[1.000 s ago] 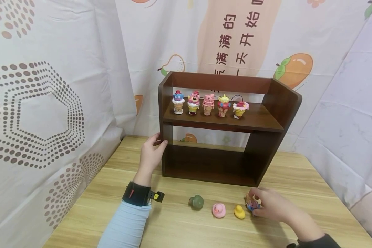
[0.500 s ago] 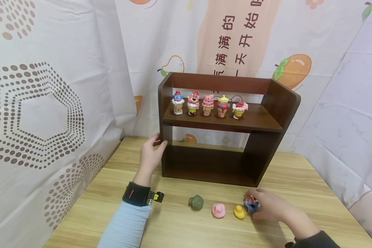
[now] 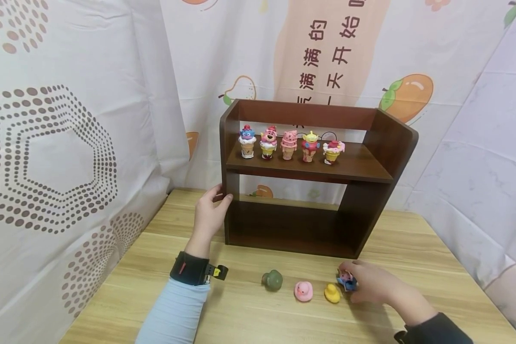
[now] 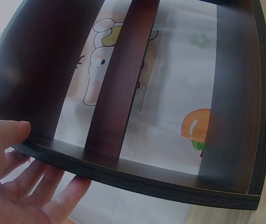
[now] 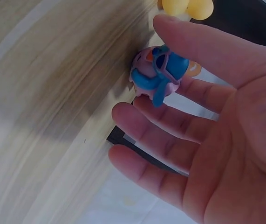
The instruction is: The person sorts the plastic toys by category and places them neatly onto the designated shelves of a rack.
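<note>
My left hand (image 3: 210, 212) grips the left side panel of a dark brown two-tier shelf (image 3: 284, 174), thumb inside, fingers outside. At the front right of the table, my right hand (image 3: 371, 284) is around a small pink-and-blue toy figure (image 3: 347, 280). In the right wrist view the figure (image 5: 156, 74) stands on the wood with a gap to the thumb; the loosely bent fingers (image 5: 156, 140) are close beside and behind it. To its left, in a row, are a yellow rubber duck (image 3: 332, 294), a pink rubber duck (image 3: 303, 291) and a green toy (image 3: 273, 280).
Several ice-cream-cone figurines (image 3: 289, 145) stand in a row on the upper tier. The lower tier (image 3: 284, 229) is bare dark board. A pale wood table (image 3: 241, 310) carries everything, with printed cloth (image 3: 206, 71) hanging behind and at both sides.
The pink-and-blue figure has turned in my right hand, its face now showing, and has shifted slightly left toward the yellow duck. My left hand has stayed on the shelf.
</note>
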